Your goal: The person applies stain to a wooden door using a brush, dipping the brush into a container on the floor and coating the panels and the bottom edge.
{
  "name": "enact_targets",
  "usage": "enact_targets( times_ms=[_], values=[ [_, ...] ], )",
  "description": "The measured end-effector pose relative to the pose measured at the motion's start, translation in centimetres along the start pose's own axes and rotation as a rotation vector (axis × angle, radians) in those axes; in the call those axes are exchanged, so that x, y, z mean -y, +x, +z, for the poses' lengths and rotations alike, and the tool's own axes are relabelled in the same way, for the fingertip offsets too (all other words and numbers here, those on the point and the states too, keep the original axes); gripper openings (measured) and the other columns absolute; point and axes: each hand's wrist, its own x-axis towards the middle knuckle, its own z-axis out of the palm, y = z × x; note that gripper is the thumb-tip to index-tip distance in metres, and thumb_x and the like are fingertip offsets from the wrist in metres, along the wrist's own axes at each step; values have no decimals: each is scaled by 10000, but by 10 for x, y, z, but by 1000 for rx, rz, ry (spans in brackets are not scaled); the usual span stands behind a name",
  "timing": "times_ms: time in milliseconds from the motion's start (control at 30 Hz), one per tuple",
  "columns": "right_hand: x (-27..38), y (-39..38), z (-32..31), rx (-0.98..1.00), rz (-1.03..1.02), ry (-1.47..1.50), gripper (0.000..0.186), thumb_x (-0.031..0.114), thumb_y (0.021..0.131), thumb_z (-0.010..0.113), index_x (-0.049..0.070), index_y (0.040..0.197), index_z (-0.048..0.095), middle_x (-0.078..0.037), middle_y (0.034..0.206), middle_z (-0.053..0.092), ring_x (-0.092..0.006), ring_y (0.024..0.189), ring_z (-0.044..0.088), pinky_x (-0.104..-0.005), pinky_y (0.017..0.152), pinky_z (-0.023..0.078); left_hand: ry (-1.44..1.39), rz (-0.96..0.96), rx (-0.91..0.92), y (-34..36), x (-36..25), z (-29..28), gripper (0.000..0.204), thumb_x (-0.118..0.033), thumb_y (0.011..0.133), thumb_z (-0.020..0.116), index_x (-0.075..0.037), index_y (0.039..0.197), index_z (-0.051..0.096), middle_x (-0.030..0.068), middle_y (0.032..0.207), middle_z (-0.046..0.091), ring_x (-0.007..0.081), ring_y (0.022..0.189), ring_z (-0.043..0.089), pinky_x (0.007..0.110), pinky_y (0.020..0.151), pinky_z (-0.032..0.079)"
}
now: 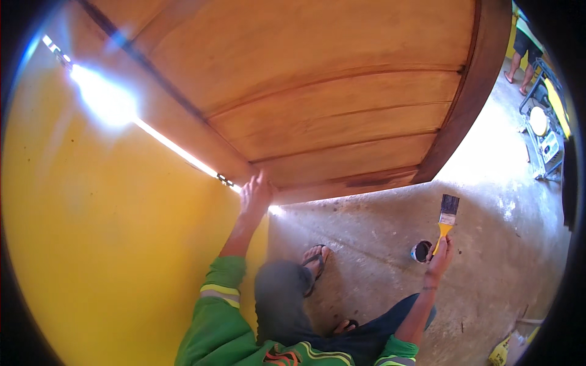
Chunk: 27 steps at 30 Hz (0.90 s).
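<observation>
A paintbrush with a yellow handle and dark, stained bristles (449, 205) is gripped in my right hand (439, 259), bristles pointing up and away from me. Just left of that hand, a small round can (417, 253) with dark contents stands on the floor, partly behind my fingers. My left hand (256, 194) rests against the lower hinge-side corner of a brown wooden panelled door (342, 116), its fingers stretched upward over the wood. A darker brown patch (381, 179) shows along the door's bottom rail.
A yellow wall (110, 232) runs along my left, with bright light through the hinge gap. The concrete floor (488, 268) spreads right. At the far right stand a blue-framed machine (545, 137) and a person's legs (519, 64). A yellow packet (499, 352) lies at lower right.
</observation>
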Motion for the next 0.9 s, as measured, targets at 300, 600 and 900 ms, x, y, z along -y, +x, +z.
enact_targets(
  times_ms=[300,600,900],
  values=[
    [12,-5,7,46,15,-54,219,247,996,469,57,1052,563,21,602,481,-43,426,407,-211,376,306,48,-161,189,4,-20,-34,751,-273,881,573,97,1437,231,254,809,674,422,785,667,531,718,501],
    [12,-4,7,84,-7,-18,216,281,997,472,84,1022,554,34,587,464,-37,409,393,-198,363,280,-51,-205,290,9,-37,-42,690,-267,858,573,144,1356,330,273,810,666,425,789,662,509,730,505],
    [2,0,6,86,-51,-35,216,272,1003,472,79,1032,563,38,601,466,-32,412,387,-192,364,279,-26,-169,136,19,-28,2,673,-287,852,605,149,1306,367,276,813,671,457,798,657,515,734,518]
  ],
)
